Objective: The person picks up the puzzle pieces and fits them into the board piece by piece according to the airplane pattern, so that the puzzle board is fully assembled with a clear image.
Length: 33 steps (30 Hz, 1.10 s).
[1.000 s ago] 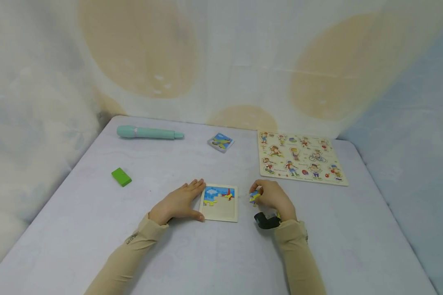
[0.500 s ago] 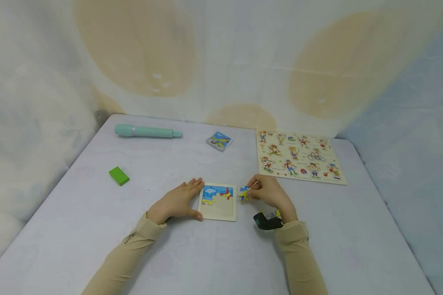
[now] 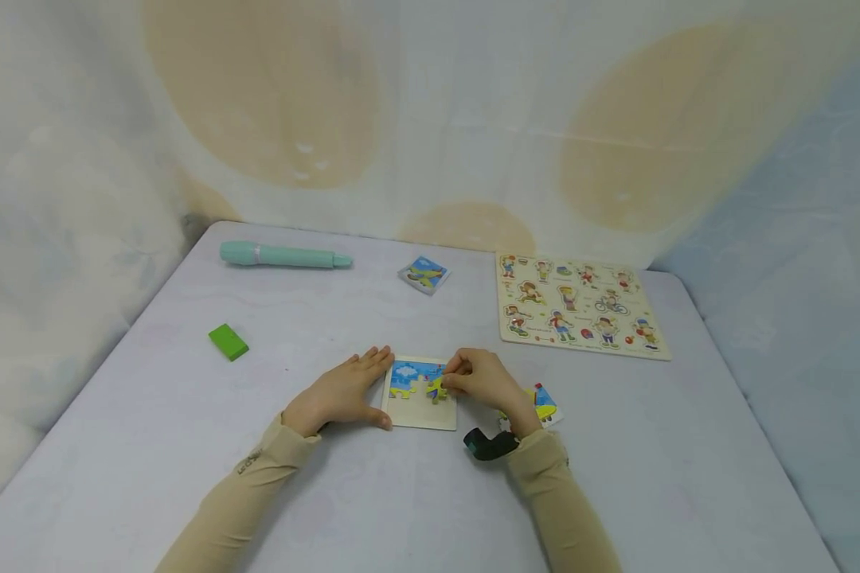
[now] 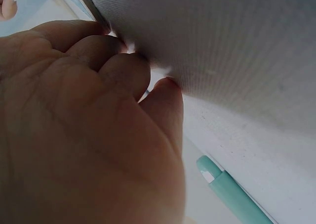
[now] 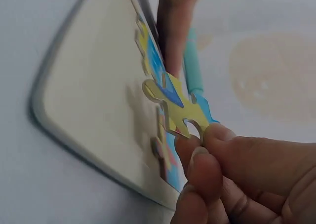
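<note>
Pinched by one edge between the thumb and curled fingertips of the right hand (image 3: 482, 378), with no gap beyond the thickness of the wood: a yellow-and-blue jigsaw piece (image 5: 177, 103). Held at the right part of the square wooden puzzle tray (image 3: 423, 414); impossible to tell whether touching the tray's floor. Tilted in the right wrist view, printed face toward the camera, with a rounded tab pointing away from the fingers, leftward there and toward the person's side of the tray in the head view. Longest from that tab back to the pinched end, so with the long axis roughly near to far across the tray. Notched beside the fingertips, blue at the far corner. Along the tray's far side, fitted pieces (image 3: 404, 372) with blue sky, white cloud and some yellow; bare wood nearer the person. Laid along the tray's left edge, the left hand (image 3: 345, 394), fingers extended to the far corner, thumb toward the near one, pinching nothing. Partly hidden under the right wrist, loose jigsaw pieces (image 3: 546, 406), near a black wrist device (image 3: 490, 446). Farther out on the pale table (image 3: 373, 501), a green rectangular block (image 3: 228, 342) to the left, a plane picture card (image 3: 424, 274) beyond the tray, a mint-green toy microphone (image 3: 283, 255) lying sideways at far left, thick end leftward, and a wooden figure-puzzle board (image 3: 580, 306) at far right.
</note>
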### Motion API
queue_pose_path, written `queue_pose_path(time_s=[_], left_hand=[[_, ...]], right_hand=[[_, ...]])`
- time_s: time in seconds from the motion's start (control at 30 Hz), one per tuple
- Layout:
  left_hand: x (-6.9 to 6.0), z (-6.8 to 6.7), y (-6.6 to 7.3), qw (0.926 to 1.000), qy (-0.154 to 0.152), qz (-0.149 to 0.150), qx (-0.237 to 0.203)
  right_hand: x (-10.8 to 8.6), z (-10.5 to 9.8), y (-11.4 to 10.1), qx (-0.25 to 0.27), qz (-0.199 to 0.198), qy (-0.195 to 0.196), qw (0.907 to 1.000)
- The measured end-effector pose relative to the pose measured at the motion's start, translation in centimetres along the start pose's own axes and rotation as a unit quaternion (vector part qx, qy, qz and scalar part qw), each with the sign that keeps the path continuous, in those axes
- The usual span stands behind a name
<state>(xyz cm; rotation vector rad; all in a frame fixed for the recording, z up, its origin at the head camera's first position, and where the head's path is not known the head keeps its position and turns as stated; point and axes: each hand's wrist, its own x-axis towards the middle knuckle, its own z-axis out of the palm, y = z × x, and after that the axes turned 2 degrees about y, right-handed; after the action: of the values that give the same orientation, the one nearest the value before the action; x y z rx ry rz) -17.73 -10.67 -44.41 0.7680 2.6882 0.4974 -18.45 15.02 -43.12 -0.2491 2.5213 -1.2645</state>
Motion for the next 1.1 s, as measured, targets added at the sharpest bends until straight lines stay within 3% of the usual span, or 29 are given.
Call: queue_pose_path(time_s=[0.33,0.6,1.1], left_hand=[[-0.2,-0.1,-0.2,0.9999,0.006,0.007,-0.008],[-0.2,0.1,-0.2,0.9997,0.008,0.013,-0.016],[-0.2,-0.1,-0.2,0.9997,0.015,0.017,-0.009]], right_hand=[[0.6,2.1,-0.5,0.003,-0.008,0.038,0.9992],[0.7,2.7,-0.7,-0.008,-0.014,0.033,0.9993],[0.8,3.4,-1.0,-0.073,-0.030,0.067,0.9947]])
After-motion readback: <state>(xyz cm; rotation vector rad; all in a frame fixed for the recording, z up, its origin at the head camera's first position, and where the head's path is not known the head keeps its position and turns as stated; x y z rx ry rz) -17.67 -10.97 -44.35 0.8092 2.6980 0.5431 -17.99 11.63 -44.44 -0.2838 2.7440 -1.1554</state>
